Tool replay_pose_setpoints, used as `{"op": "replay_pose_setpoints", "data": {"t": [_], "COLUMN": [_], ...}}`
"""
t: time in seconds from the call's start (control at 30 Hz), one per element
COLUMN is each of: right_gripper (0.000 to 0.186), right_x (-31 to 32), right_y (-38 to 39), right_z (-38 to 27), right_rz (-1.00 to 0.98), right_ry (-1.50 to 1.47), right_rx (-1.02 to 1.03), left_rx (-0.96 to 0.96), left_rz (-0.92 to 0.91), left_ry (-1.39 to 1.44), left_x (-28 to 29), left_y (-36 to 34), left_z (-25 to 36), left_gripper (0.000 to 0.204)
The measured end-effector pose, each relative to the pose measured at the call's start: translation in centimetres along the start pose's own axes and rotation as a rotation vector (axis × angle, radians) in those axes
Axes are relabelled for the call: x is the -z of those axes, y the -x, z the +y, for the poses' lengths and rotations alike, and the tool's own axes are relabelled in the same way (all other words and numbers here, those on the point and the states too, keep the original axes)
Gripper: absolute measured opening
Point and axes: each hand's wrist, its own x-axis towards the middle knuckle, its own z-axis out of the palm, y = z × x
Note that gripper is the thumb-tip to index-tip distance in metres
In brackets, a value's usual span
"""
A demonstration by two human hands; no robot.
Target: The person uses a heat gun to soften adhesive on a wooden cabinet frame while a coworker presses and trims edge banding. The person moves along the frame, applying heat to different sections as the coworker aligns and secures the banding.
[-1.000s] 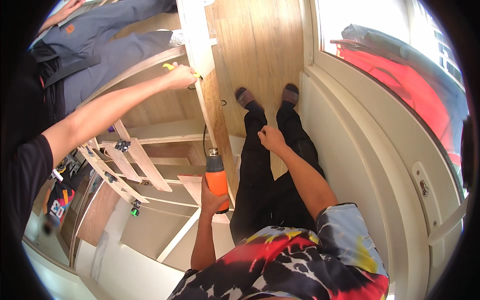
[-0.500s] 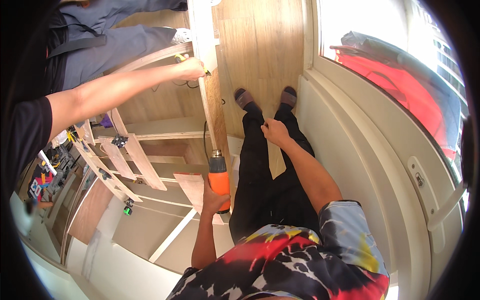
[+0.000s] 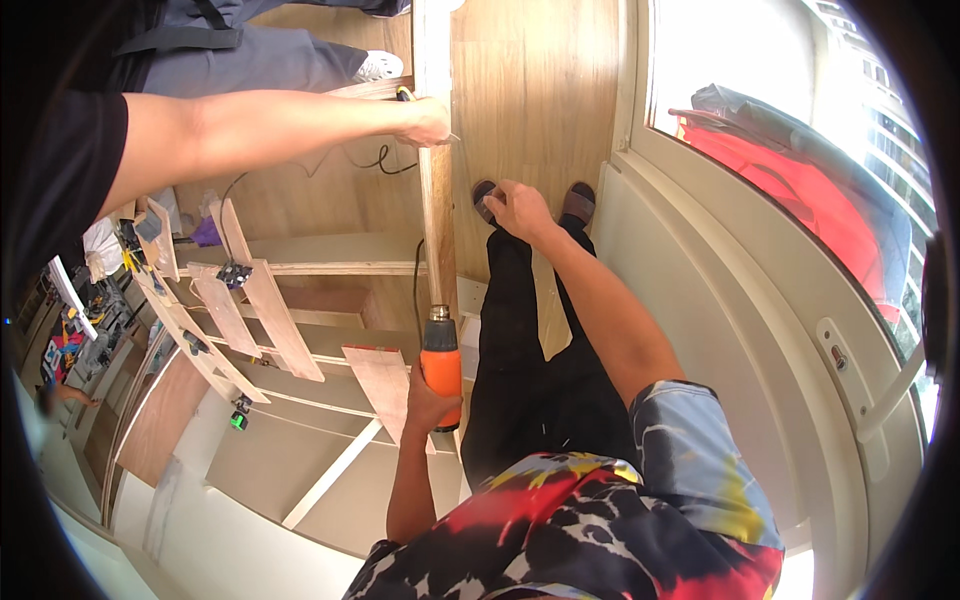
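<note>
Heat gun [image 3: 440,372]: where is it, who has it?

Left hand [image 3: 430,404] does. Fingers wrap the orange body from its left side. Gun sits at the near end of the long board [image 3: 437,200].

Axis?

Nearly in line with the board's long edges, nozzle pointing away from the person. Can't tell whether it touches wood.

Right hand [image 3: 518,208]?

Off the board's right long edge, farther along than the nozzle, well apart from the gun. Fingers loosely curled, nothing visible in them. Can't tell if the tips meet.

So which is nearer the gun?

Left, it's on it.

And the co-worker's hand [image 3: 428,122]?

Reaches over the board's left long edge, beyond the nozzle, closed round a yellow-and-black tool [image 3: 405,94].

Key relation, your call?

Nozzle faces up the board toward that hand: same line, clear stretch between. I'd judge everything by that gap.
</note>
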Motion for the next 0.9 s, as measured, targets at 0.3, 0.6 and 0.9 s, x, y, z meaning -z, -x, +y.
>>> {"op": "replay_pose_setpoints", "data": {"t": [0.3, 0.6, 0.9], "right_gripper": [0.042, 0.062, 0.079], "right_x": [-0.6, -1.7, -0.1], "right_y": [-2.3, -6.0, -13.3], "right_z": [-2.2, -5.5, -5.2], "right_rz": [0.034, 0.074, -0.192], "right_ry": [0.103, 0.276, 0.239], "right_rx": [0.107, 0.176, 0.158], "left_rx": [-0.005, 0.027, 0.035], "left_rz": [-0.048, -0.047, -0.049], "left_ry": [0.05, 0.015, 0.025], "left_x": [0.1, 0.9, 1.8], "left_y": [-0.3, -0.3, -0.4], "left_z": [-0.9, -2.0, -1.8], "left_gripper": [0.105, 0.11, 0.109]}}
